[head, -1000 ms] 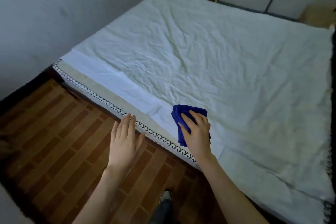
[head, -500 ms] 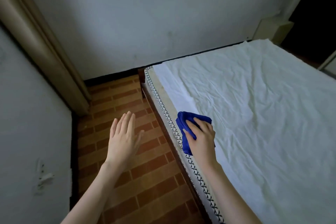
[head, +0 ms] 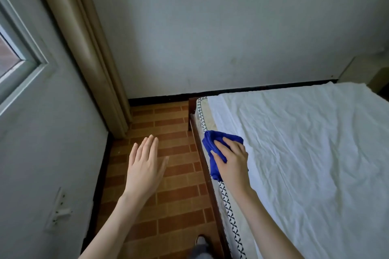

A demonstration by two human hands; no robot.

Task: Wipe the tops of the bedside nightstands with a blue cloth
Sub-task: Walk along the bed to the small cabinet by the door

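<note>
Over bed edge [head: 228, 206], right hand [head: 233, 161] grips blue cloth [head: 210, 143].

My one camera rides on my head, wide-angled, facing forward and steeply down toward the far wall [head: 210, 38]. The brick floor [head: 168, 206] runs below, the bed [head: 305, 153] lies right and the window [head: 27, 59] left. My left hand [head: 145, 168] and right hand [head: 233, 160] sit close.

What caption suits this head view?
Right hand holds a blue cloth at the bed's edge; left hand hovers open over the floor.
</note>
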